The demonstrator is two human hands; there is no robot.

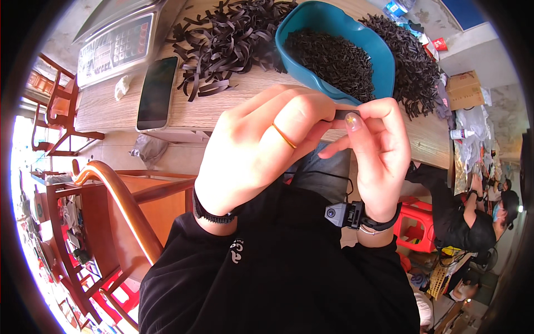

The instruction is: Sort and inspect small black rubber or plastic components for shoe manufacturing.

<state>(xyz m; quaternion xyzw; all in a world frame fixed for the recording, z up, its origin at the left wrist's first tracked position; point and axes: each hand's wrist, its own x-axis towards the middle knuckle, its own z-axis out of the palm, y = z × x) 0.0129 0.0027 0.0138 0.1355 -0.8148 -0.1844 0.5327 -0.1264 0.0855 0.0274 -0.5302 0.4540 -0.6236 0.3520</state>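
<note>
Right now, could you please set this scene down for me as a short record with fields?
Held: small dark strip
Left hand: at the strip's left end
Right hand: pinching its right end
Beyond the hands: blue-green tub holding short black bits
Left of tub: heap of black strips
Right of tub: another dark heap
Table's left side: dark-screened phone, pale keypad device
Surface: wood-grained table

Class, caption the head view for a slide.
Left hand and right hand hold a dark strip near a teal tub.
</note>
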